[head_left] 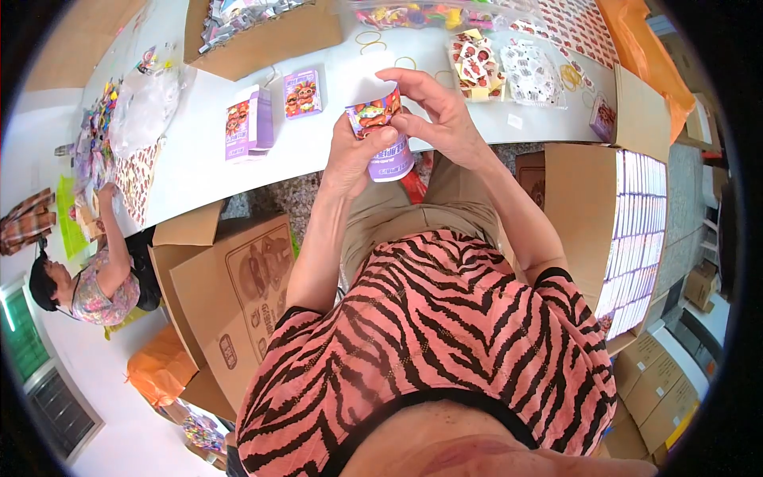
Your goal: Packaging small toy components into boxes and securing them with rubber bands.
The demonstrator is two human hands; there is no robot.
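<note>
Both of my hands are closed on a small purple printed paper box [389, 164], held over the table's near edge. It looks bowed and part opened, with cartoon figures on its upper part. My left hand [354, 156] grips its left side, thumb across the front. My right hand [445, 119] has its thumb on the front and its index finger at the top rim. To the left, a purple box [248, 127] with an open side flap and a smaller purple box [302, 94] lie on the white table [195, 171].
Picture cards [475, 63], a clear bag of white printed pieces [531, 73] and rubber bands [571, 77] lie at the right. A cardboard carton [266, 44] of silvery packets stands behind. Packed small boxes [636, 230] fill a carton beside me. Another person [95, 286] works at the far left.
</note>
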